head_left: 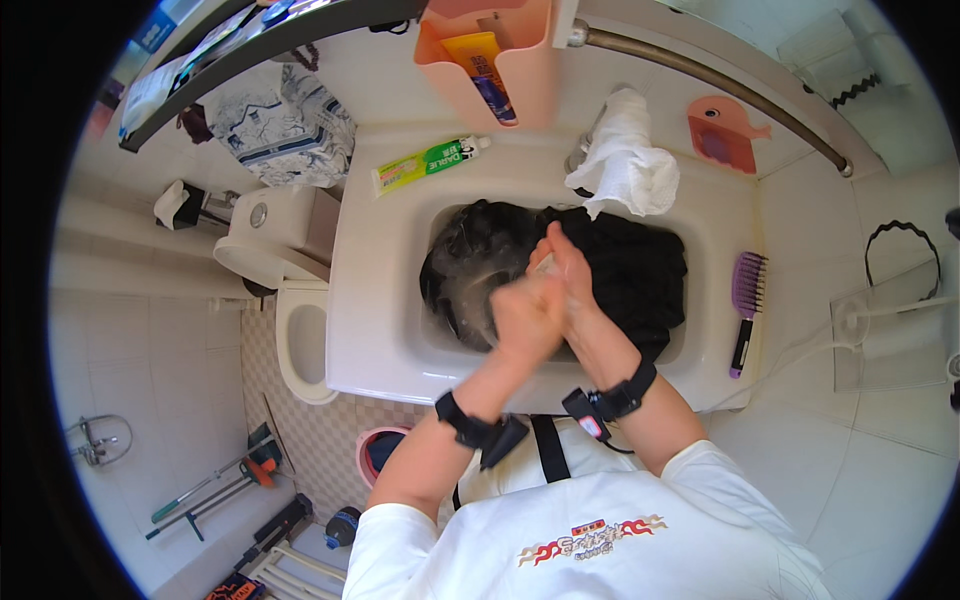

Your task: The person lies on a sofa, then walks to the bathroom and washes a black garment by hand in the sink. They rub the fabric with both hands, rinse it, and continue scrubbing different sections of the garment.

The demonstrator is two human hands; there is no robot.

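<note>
Hands (530,312) together at frame centre, grip unclear, over black clothing (635,275) in white sink (372,290); purple hairbrush (746,290) right of frame.

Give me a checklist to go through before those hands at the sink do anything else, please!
1. Both hands over the sink: ok, left hand and right hand are close together.
2. Black cloth inside the basin: ok.
3. Water clear: not ok, the water looks cloudy.
4. Toothpaste tube out of the water: ok, it lies on the ledge.
5. Hairbrush out too: ok, on the right side.
6. Soap in the hands: cannot tell, they're blurred.
</note>
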